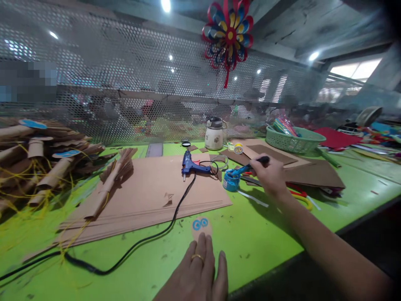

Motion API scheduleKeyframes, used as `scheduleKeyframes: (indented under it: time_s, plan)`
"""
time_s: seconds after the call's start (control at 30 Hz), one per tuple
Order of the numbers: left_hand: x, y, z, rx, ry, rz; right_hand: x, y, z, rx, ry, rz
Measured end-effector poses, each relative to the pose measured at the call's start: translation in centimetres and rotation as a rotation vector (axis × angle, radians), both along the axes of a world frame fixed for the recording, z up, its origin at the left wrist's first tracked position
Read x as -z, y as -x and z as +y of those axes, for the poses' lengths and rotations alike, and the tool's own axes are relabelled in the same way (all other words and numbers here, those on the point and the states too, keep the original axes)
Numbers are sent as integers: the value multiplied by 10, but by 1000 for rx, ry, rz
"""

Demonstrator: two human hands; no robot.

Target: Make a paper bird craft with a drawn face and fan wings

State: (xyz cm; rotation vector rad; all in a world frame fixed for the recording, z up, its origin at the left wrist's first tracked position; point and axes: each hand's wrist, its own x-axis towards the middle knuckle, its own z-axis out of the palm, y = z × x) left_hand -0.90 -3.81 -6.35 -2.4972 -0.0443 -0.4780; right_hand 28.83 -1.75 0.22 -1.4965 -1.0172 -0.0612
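My left hand (200, 267) lies flat near the front of the table, fingers stretched out. Its fingertips rest on the lower edge of a small brown paper oval (201, 232) with two blue painted rings. My right hand (269, 173) is closed around the dark handle of a paintbrush (246, 167). Blue paint coats the brush's lower part, and its tip is in the mouth of a small jar of blue paint (231, 183). A blue glue gun (194, 166) lies left of the jar on brown paper sheets (140, 184).
A black cord (138, 244) crosses the green table (250, 251). At left is a pile of brown paper bundles (59, 167) with yellow strings. Behind stand a white bottle (214, 136) and a green basket (291, 141). Yellow-handled scissors (302, 200) lie beside my right forearm.
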Motion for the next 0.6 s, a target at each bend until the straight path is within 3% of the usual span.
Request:
scheduleKeyframes:
  time_s: [0.13,0.27,0.47,0.6]
  plan:
    - [0,0,0,11,8,16,10,-2,17,-103,149,-63]
    - [0,-1,-3,-19,106,-11,12,-1,18,-108,167,-85]
    - [6,-2,-6,-1,220,-66,-3,0,-2,72,-30,-44]
    - [6,-2,-6,3,229,-58,-9,8,-10,-50,-300,203]
